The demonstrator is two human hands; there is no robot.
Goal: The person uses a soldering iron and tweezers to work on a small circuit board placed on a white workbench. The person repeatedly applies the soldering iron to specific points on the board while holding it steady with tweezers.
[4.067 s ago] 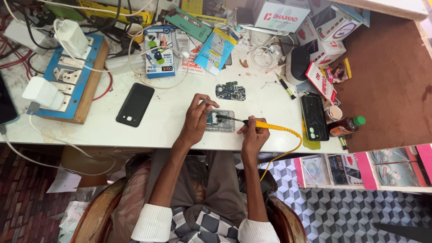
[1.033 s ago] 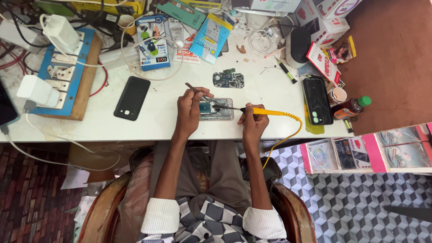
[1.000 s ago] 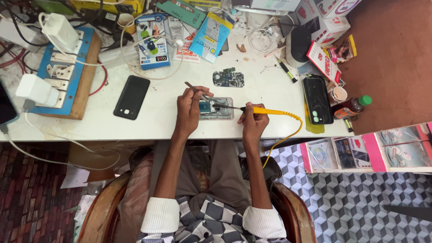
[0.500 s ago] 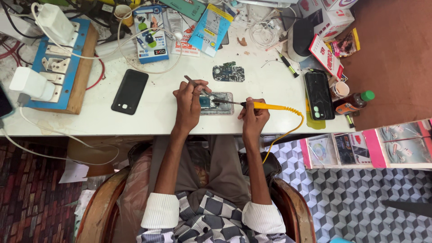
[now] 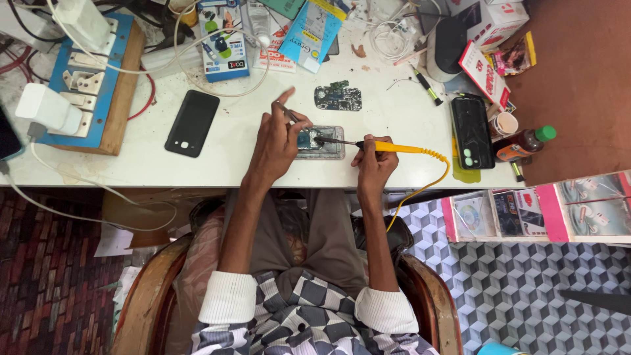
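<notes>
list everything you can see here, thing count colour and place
opened phone with bare circuit board: 1, silver and blue, table's front middle, under both hands
yellow-handled soldering iron: 1, yellow with metal tip, in the right hand, tip over the opened phone
thin metal tweezers: 1, grey, in the left hand
loose green circuit board: 1, dark green, behind the opened phone
black smartphone: 1, black, flat, left of the hands
black phone back shell: 1, black, right edge
blue wooden socket board: 1, blue and brown, far left
small brown bottle with green cap: 1, right of the shell
white table: 1, white
left hand: 1, on the opened phone
right hand: 1, gripping the iron
</notes>
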